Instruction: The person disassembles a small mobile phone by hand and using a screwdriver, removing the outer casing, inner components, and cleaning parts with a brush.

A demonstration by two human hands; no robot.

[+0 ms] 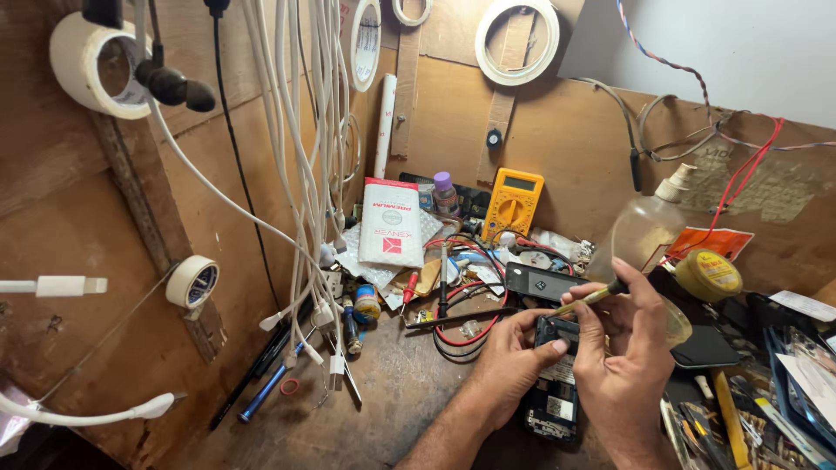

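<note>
Opened phone [555, 383] on a cluttered wooden bench [383, 392], both hands at work on it.

Left hand [509, 361] wrapped around the phone's left edge, thumb pressed on its upper end; right hand [623, 361] pinching a thin yellow-handled tool [592, 298], tip angled toward the phone's top. Above the phone, a clear glass bottle [644, 231], contents not discernible, and a small round yellow tin [708, 274], lid on. Farther up from the phone, a yellow multimeter [513, 202].
</note>
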